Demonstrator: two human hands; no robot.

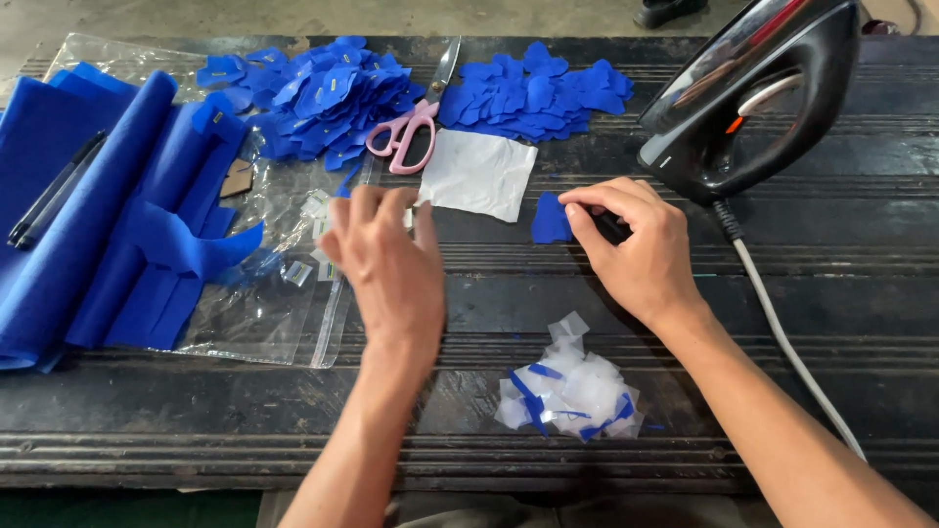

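My right hand (641, 249) pinches a blue felt piece (551, 219) mid-table, left hand (386, 256) open; I'd keep it flat.

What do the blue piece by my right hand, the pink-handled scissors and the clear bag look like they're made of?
The small blue piece under the right hand looks like felt or similar nonwoven fabric: matte, flat, cleanly cut. The scissors seem to have glossy pink plastic handles and shiny metal blades. The clear bag near the left hand looks like thin plastic film, see-through with glare and wrinkles.
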